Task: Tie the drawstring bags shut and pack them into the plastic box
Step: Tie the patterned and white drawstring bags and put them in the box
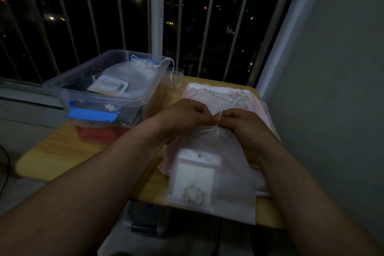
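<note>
A sheer white drawstring bag (232, 176) lies on the wooden table in front of me, with a small packet (195, 178) showing through it. Its neck is gathered at the top. My left hand (185, 116) and my right hand (243, 124) meet there, each pinching the white drawstring (217, 121). Behind them lies a stack of more white and pink bags (226, 94). The clear plastic box (108, 97) stands at the left, with a tied bag (133, 75) inside it.
The box has blue latches (91, 114) and sits on the table (62, 151) by a barred window. A small clear cup (175, 78) stands behind the box. A grey wall runs close along the right. A dark object (145, 220) sits below the table's front edge.
</note>
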